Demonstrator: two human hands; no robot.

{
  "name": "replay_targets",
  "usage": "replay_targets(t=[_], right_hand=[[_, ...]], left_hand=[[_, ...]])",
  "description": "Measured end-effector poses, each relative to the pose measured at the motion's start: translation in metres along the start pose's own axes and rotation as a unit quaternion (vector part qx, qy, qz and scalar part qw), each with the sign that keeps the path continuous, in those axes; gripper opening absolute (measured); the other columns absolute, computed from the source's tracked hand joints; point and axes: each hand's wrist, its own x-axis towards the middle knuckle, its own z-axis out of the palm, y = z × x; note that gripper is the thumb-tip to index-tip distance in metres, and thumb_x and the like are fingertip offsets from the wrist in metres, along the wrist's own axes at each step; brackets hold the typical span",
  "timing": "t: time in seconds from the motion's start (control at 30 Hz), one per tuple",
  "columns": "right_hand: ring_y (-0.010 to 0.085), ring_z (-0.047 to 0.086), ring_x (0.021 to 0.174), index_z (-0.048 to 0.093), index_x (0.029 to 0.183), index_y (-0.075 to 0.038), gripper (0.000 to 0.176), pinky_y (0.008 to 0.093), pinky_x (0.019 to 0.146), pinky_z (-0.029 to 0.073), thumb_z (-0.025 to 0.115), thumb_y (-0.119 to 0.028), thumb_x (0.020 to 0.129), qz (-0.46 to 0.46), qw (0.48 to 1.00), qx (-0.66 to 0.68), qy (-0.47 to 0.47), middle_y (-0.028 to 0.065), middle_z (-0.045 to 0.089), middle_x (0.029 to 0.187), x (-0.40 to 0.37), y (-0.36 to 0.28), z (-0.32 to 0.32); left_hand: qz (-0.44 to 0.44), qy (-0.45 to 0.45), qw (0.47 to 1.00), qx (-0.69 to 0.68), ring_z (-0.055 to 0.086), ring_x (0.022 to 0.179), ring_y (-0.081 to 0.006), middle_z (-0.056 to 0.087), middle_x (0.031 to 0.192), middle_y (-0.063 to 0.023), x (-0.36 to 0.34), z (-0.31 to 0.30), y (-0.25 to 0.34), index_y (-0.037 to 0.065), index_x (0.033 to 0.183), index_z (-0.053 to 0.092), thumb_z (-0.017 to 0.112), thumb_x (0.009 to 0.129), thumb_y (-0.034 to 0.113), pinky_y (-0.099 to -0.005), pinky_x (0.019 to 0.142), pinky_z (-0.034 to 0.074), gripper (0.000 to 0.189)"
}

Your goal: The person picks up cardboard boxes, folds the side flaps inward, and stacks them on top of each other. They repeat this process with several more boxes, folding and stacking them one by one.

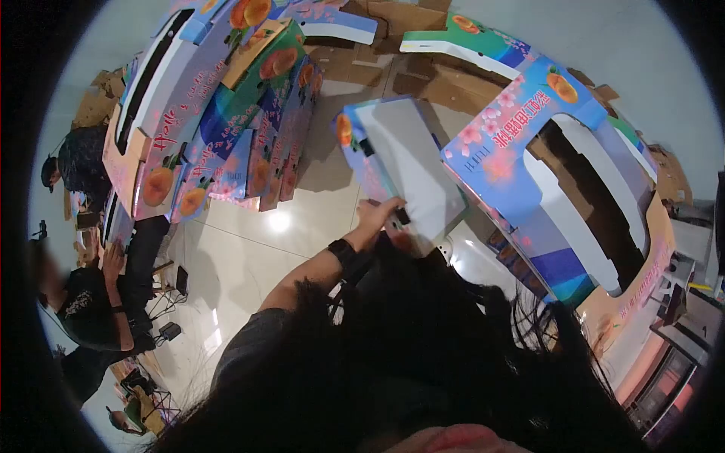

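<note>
My left hand [375,219], with a dark watch on its wrist, grips the near left side of a printed cardboard box [411,151] at a dark handle slot. Part of the fingers is hidden at the slot. The box shows a pale blank face and a blue side with fruit pictures, tilted above the floor. My right hand does not show; dark hair covers the lower middle of the view. To the right stands a large fruit carton [495,151] with pink blossoms, red lettering and a wide cut-out in its top.
Stacked fruit cartons [189,121] rise at the left on a shiny tiled floor [242,249]. Flattened brown cardboard [362,72] and more printed cartons [468,41] lie at the back. At far left, a person in dark clothes [94,309] has a hand on a carton.
</note>
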Motion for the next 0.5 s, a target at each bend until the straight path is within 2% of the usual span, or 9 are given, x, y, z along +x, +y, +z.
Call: replay_targets(t=[0.1,0.17,0.27,0.37,0.5], right_hand=[[0.0372,0.048,0.120,0.039,0.139,-0.010,0.067,0.0582,0.088,0.047,0.058,-0.036,0.080,-0.004,1.000,0.008,0.012,0.0159,0.045,0.135,-0.005,-0.008,-0.013],[0.0371,0.048,0.120,0.039,0.139,-0.010,0.066,0.0582,0.088,0.047,0.058,-0.036,0.081,-0.005,1.000,0.010,0.022,0.0159,0.045,0.135,-0.008,-0.013,-0.020],[0.0369,0.048,0.120,0.039,0.139,-0.010,0.066,0.0581,0.088,0.047,0.058,-0.036,0.081,-0.014,0.999,0.006,0.040,0.0158,0.046,0.135,-0.011,-0.015,-0.033],[0.0368,0.049,0.120,0.040,0.139,-0.010,0.066,0.0580,0.088,0.047,0.058,-0.036,0.081,-0.020,0.998,0.006,0.058,0.0158,0.046,0.134,-0.012,-0.016,-0.045],[0.0366,0.049,0.120,0.040,0.138,-0.010,0.065,0.0580,0.088,0.047,0.057,-0.036,0.081,-0.024,0.997,0.009,0.074,0.0157,0.047,0.134,-0.011,-0.017,-0.056]], left_hand=[[0.109,0.113,0.983,0.091,0.060,0.089,-0.0271,0.057,0.098,-0.0184,0.012,-0.003,0.030,-0.008,0.107,0.044,0.084,0.054,0.034,-0.0369,0.077,0.050,0.079],[0.204,0.183,0.946,0.175,0.059,0.090,-0.0292,0.057,0.098,-0.0198,0.007,0.000,0.063,-0.008,0.107,0.042,0.084,0.053,0.034,-0.0375,0.079,0.049,0.080],[0.269,0.159,0.925,0.217,0.060,0.089,-0.0331,0.057,0.098,-0.0216,-0.014,0.007,0.106,-0.006,0.105,0.044,0.084,0.051,0.032,-0.0386,0.079,0.049,0.078],[0.348,0.121,0.866,0.338,0.058,0.092,-0.0315,0.057,0.100,-0.0181,-0.046,0.015,0.134,-0.003,0.108,0.045,0.082,0.051,0.026,-0.0374,0.081,0.048,0.073],[0.484,0.072,0.714,0.501,0.051,0.106,-0.0374,0.053,0.114,-0.0183,-0.061,0.025,0.135,-0.001,0.116,0.045,0.079,0.050,0.025,-0.0444,0.093,0.040,0.079]])
